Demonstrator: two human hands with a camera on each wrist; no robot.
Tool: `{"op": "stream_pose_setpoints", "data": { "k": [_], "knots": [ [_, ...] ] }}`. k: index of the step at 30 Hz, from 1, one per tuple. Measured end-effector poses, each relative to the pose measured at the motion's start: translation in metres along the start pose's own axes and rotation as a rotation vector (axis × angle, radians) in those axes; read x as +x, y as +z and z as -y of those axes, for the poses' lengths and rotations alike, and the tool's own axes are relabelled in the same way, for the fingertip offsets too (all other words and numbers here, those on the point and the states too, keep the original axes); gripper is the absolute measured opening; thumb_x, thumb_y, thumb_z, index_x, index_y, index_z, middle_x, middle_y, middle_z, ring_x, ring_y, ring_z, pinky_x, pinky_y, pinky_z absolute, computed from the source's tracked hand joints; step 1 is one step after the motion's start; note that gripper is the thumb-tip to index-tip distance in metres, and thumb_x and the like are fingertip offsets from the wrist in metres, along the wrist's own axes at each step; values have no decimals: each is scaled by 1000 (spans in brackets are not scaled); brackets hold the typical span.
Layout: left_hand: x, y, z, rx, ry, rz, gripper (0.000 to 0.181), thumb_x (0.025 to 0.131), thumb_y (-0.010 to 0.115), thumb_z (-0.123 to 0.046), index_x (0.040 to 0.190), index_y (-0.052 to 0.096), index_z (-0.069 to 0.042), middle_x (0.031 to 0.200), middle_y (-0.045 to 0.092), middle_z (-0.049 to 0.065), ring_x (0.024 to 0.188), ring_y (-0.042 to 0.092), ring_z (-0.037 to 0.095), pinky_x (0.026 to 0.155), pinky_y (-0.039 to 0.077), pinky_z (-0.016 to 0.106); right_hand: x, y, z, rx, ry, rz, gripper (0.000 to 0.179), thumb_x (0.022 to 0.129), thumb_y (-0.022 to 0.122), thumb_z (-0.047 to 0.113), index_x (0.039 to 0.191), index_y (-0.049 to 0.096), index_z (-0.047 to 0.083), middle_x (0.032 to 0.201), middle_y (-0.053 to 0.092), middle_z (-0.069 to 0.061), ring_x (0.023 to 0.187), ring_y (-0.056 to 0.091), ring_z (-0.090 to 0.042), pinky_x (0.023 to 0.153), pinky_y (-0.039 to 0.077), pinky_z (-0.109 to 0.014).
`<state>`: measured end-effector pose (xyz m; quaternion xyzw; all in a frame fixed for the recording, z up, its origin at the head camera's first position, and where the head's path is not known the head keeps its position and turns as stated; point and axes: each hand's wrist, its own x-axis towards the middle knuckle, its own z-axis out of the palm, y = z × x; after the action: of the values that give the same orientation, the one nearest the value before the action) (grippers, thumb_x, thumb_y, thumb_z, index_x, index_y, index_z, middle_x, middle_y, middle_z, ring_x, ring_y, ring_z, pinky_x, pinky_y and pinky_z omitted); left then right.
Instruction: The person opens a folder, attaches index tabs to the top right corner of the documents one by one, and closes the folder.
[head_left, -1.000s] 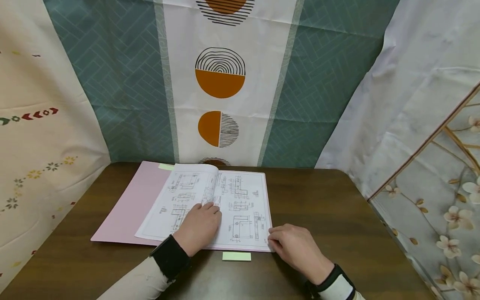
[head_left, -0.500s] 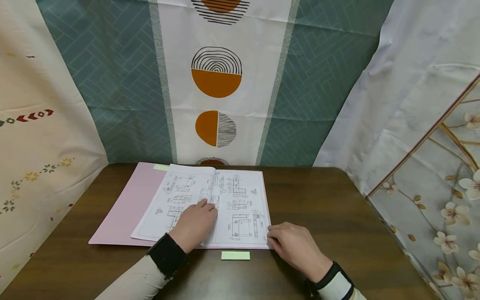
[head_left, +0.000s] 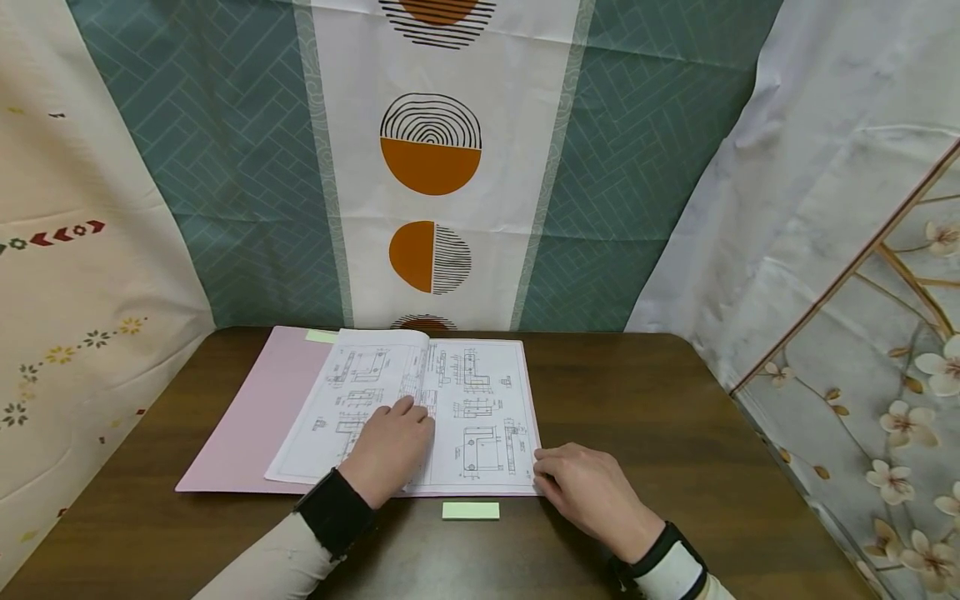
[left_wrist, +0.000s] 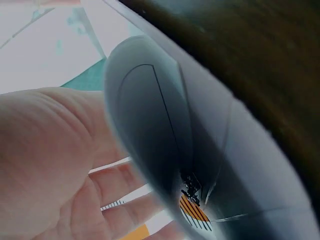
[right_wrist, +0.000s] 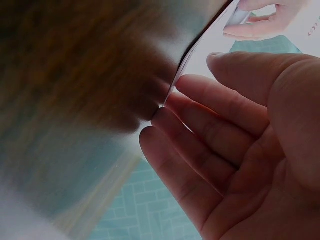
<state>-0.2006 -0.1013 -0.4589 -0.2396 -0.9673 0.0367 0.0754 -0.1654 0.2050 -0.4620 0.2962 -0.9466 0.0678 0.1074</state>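
Note:
An open booklet of technical drawings [head_left: 480, 367] lies on the table, its pink cover [head_left: 247, 425] showing on the left. My left hand [head_left: 393, 446] rests over the lower part of the fold, fingers pointing away from me. In the left wrist view, a page [left_wrist: 145, 110] bows up in a hollow curve beside that hand [left_wrist: 45, 160], whose fingers are extended. At the booklet's lower right edge, the fingertips of my right hand [head_left: 588, 492] touch the paper. Seen from the right wrist, this hand's fingers [right_wrist: 215, 125] are nearly straight, with the thumb apart.
A pale green paper strip [head_left: 471, 511] lies just in front of the booklet's near edge. Another green strip [head_left: 322, 336] shows at the top of the pink cover. Brown tabletop [head_left: 615, 383] extends to the right. Patterned cloths [head_left: 442, 183] hang behind and on both sides.
The head view has shifted slightly. The booklet has turned a little, its lower left corner nearer me and its lower right corner slightly farther. Both hands stay on it.

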Motion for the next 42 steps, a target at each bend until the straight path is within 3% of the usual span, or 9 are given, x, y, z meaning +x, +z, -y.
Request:
{"op": "stream_pose_setpoints", "data": {
  "k": [4,8,15,18,27,42],
  "knots": [
    [1,0,-3,35,12,-15,36,92,89,-10,126,80,-4,133,74,14,138,59,39,107,52,58,-1,0,-1,-2,0,-5,15,96,87,22,109,88,14,116,83,-1,106,77,-17,83,64,-40],
    [-1,-3,-6,34,53,-72,33,94,87,-10,125,79,-6,132,75,12,134,62,37,106,53,56,-1,1,-1,1,-1,-3,14,97,86,22,109,89,14,116,83,-1,106,77,-17,82,64,-40],
    [-8,-9,-17,-40,179,-233,25,92,87,-8,116,80,-8,113,77,7,109,71,27,97,58,46,-1,1,-2,-1,-21,-11,13,96,87,21,107,88,14,116,83,-1,105,78,-17,81,64,-40],
    [-13,-13,-22,-68,231,-265,25,89,90,-10,111,80,-8,105,76,5,98,70,25,91,59,41,-1,2,-2,-2,-29,-8,14,96,87,22,108,88,14,118,83,-1,106,77,-17,81,64,-40],
    [-28,-21,-34,-175,342,-151,29,91,92,-24,113,77,-13,107,73,0,93,65,18,83,57,33,-1,2,-2,-2,-13,4,16,97,87,23,110,88,14,118,83,0,107,77,-17,83,64,-40],
    [-31,-20,-40,-241,329,11,33,90,94,-39,108,77,-17,92,62,-9,79,50,9,70,47,27,-1,1,-2,2,-5,11,13,97,86,22,108,88,15,118,83,0,105,77,-17,80,63,-38]
  ]
}}
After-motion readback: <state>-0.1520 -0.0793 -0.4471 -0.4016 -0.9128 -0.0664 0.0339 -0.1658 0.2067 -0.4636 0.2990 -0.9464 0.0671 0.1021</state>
